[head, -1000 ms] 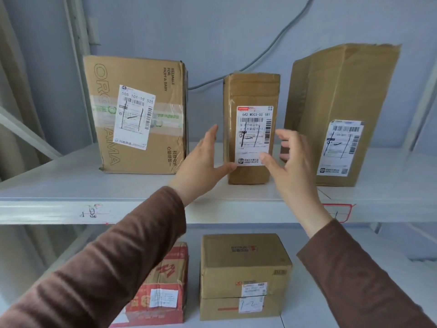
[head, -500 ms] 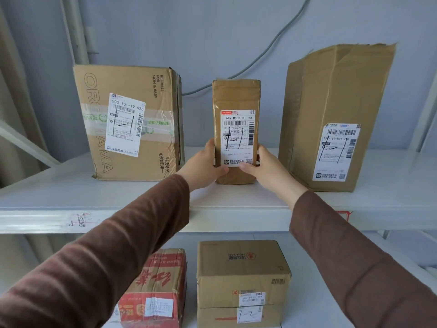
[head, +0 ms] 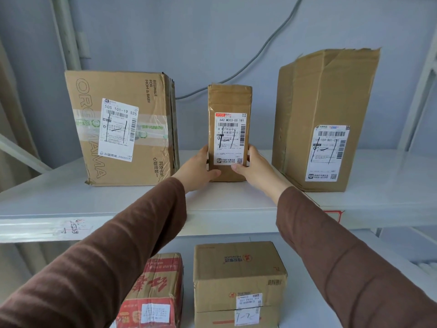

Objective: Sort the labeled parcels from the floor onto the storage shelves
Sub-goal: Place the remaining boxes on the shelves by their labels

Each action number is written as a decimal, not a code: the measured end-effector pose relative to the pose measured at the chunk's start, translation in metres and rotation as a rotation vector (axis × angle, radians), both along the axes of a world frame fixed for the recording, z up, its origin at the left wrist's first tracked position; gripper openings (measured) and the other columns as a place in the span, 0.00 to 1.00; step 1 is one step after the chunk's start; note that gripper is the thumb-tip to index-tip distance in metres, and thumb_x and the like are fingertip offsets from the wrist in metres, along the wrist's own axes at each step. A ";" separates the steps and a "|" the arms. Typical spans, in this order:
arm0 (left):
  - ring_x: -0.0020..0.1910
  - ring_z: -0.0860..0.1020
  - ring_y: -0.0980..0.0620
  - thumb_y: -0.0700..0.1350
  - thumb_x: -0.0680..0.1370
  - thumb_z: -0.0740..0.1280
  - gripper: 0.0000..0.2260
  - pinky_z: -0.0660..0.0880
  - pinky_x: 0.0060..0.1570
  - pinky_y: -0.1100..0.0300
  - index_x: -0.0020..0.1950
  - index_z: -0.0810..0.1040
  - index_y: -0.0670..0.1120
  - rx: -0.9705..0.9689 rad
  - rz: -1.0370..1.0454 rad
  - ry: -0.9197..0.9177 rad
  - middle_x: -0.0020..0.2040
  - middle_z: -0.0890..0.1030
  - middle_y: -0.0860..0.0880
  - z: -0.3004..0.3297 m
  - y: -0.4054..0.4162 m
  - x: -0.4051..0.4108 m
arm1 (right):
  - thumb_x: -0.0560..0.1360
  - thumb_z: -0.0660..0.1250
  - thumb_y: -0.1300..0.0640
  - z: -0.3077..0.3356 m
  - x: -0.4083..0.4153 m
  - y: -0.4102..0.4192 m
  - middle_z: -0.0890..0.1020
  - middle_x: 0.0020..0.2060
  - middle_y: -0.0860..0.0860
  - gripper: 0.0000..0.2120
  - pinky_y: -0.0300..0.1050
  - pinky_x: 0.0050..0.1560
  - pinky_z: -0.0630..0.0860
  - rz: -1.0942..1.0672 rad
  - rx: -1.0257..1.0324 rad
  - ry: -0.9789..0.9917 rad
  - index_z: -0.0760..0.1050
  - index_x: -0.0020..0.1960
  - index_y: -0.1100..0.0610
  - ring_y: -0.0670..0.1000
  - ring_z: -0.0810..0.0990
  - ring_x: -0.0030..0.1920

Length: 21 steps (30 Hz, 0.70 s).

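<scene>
A narrow brown parcel (head: 229, 100) with a white label stands upright in the middle of the upper white shelf (head: 236, 204), toward the back. My left hand (head: 198, 170) grips its lower left side, thumb on the front. My right hand (head: 254, 169) grips its lower right side, thumb on the front under the label. A wide carton (head: 123, 129) with a white label stands to the left. A tall carton (head: 324, 119) with a white label stands to the right. All three labels face me.
On the lower shelf (head: 307, 313) sit a red-printed carton (head: 153, 292) and a brown labelled carton (head: 238, 282). A grey cable (head: 257, 58) runs down the back wall. Shelf uprights (head: 68, 34) stand at both sides. Bare shelf lies in front of the parcels.
Both hands closed in on the narrow parcel's sides and pushed it farther back on the upper shelf. My arms have stretched forward with it.
</scene>
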<state>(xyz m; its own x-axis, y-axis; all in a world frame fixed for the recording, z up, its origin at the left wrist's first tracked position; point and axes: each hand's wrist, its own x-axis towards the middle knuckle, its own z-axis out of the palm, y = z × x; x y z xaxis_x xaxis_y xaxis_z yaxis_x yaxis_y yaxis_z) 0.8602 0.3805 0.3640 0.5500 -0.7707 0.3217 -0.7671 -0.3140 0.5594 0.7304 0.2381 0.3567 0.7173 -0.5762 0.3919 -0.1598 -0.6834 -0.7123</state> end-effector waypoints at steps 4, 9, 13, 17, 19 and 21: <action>0.70 0.75 0.43 0.53 0.79 0.71 0.41 0.72 0.70 0.45 0.84 0.48 0.50 0.028 0.025 -0.038 0.78 0.69 0.44 -0.004 0.007 -0.004 | 0.82 0.68 0.47 -0.003 -0.014 0.009 0.65 0.80 0.52 0.40 0.53 0.75 0.66 -0.029 -0.020 -0.008 0.47 0.84 0.51 0.57 0.67 0.78; 0.73 0.71 0.41 0.56 0.79 0.71 0.46 0.69 0.71 0.48 0.84 0.43 0.48 0.037 0.063 -0.089 0.81 0.64 0.42 -0.008 0.021 -0.015 | 0.81 0.68 0.44 -0.011 -0.036 0.024 0.60 0.82 0.52 0.43 0.53 0.76 0.64 -0.086 -0.060 -0.002 0.45 0.85 0.48 0.56 0.64 0.80; 0.83 0.50 0.42 0.55 0.79 0.72 0.47 0.52 0.78 0.51 0.84 0.42 0.46 -0.132 0.094 -0.285 0.84 0.45 0.42 -0.010 0.035 -0.037 | 0.81 0.68 0.45 -0.015 -0.062 0.032 0.63 0.81 0.48 0.37 0.53 0.77 0.64 -0.135 -0.103 -0.135 0.54 0.83 0.47 0.51 0.64 0.79; 0.83 0.45 0.48 0.53 0.80 0.71 0.44 0.44 0.79 0.55 0.84 0.44 0.47 -0.262 0.012 -0.369 0.85 0.46 0.47 -0.009 0.030 -0.066 | 0.81 0.68 0.47 -0.015 -0.089 0.036 0.69 0.77 0.47 0.29 0.48 0.73 0.67 -0.194 -0.184 -0.292 0.63 0.80 0.45 0.47 0.68 0.75; 0.83 0.47 0.50 0.53 0.80 0.71 0.43 0.44 0.78 0.58 0.84 0.46 0.48 -0.286 -0.029 -0.377 0.85 0.49 0.49 -0.008 0.019 -0.082 | 0.81 0.68 0.47 -0.013 -0.103 0.034 0.71 0.74 0.46 0.27 0.40 0.68 0.65 -0.222 -0.270 -0.341 0.66 0.78 0.46 0.44 0.67 0.73; 0.83 0.49 0.52 0.53 0.80 0.71 0.43 0.47 0.77 0.60 0.85 0.46 0.49 -0.297 -0.071 -0.355 0.84 0.51 0.50 -0.006 0.003 -0.100 | 0.82 0.68 0.49 -0.011 -0.119 0.026 0.72 0.73 0.46 0.25 0.39 0.69 0.63 -0.233 -0.357 -0.384 0.69 0.77 0.49 0.45 0.65 0.74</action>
<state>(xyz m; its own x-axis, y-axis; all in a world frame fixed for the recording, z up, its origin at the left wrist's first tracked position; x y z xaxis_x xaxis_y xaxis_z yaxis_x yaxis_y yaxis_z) 0.7598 0.3837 0.3578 0.3150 -0.6485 0.6929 -0.9412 -0.1195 0.3161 0.6111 0.2640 0.3458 0.3546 -0.4863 0.7986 -0.1103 -0.8699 -0.4808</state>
